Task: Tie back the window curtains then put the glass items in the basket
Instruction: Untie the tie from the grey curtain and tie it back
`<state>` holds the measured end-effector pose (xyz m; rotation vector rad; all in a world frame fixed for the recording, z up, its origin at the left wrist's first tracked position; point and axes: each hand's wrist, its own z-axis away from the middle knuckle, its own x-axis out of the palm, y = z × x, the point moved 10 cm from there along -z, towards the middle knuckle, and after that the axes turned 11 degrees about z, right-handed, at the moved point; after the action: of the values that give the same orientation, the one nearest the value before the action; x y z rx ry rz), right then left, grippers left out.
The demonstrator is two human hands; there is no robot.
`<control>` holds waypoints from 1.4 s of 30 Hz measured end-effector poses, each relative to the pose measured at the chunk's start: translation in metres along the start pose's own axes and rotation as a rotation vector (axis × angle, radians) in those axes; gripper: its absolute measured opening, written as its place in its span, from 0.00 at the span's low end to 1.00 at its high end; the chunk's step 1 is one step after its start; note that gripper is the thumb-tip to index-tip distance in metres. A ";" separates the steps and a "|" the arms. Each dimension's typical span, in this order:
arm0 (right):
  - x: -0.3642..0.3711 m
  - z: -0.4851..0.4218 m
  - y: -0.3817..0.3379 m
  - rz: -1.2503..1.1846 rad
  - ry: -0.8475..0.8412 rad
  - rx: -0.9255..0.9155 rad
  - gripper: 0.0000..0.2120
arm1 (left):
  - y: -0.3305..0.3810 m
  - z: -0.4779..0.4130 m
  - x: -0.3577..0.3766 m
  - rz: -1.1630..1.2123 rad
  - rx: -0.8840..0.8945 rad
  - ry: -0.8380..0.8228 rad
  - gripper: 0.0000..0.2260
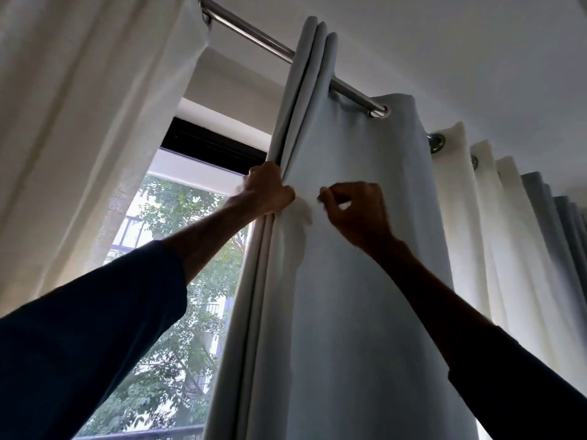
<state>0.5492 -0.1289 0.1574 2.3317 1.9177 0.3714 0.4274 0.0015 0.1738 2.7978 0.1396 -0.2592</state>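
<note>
The curtain (365, 281), hanging past both hands, is gripped at its gathered folds by the curled left hand (270, 193). Just beside, its cloth seems pinched by the right hand (357, 214). It is judged soft and limp, best held bunched.

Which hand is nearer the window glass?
Left. The left hand grips the curtain at its gathered edge, beside the window glass; the right hand pinches the fabric farther right, away from the glass.
</note>
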 end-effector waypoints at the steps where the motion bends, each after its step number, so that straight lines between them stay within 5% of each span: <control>1: -0.007 -0.005 0.022 0.053 0.080 0.088 0.12 | -0.001 0.000 0.001 -0.012 -0.008 0.010 0.17; 3: -0.018 -0.012 0.068 0.142 0.174 0.270 0.09 | 0.001 0.002 0.002 -0.043 -0.007 0.059 0.18; 8: -0.003 -0.014 0.175 0.207 -0.047 0.758 0.41 | 0.019 0.007 0.000 -0.110 0.055 0.146 0.15; 11: 0.011 -0.010 0.194 0.097 -0.150 0.829 0.40 | 0.029 0.005 -0.004 -0.139 0.101 0.176 0.13; 20: -0.009 -0.020 0.192 0.163 -0.115 0.789 0.13 | 0.030 0.006 -0.007 -0.126 0.163 0.186 0.12; 25: -0.012 -0.044 0.126 0.334 -0.103 0.562 0.13 | 0.022 0.000 -0.006 -0.127 0.156 0.153 0.13; 31: 0.010 -0.090 -0.023 0.185 -0.018 0.170 0.09 | 0.013 -0.013 -0.014 -0.124 0.120 0.129 0.18; 36: 0.028 -0.087 -0.029 0.062 -0.029 0.240 0.07 | 0.012 -0.015 -0.022 -0.104 0.115 0.117 0.18; 39: 0.029 -0.060 -0.012 -0.075 0.033 0.300 0.19 | 0.014 -0.011 -0.016 -0.053 0.132 0.080 0.24; 42: 0.033 -0.032 -0.010 -0.247 0.039 0.335 0.13 | 0.013 -0.008 -0.007 0.023 0.145 0.060 0.23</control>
<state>0.5377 -0.0969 0.1897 2.2378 2.4148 0.0762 0.4235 -0.0084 0.1869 2.9503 0.1059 -0.1865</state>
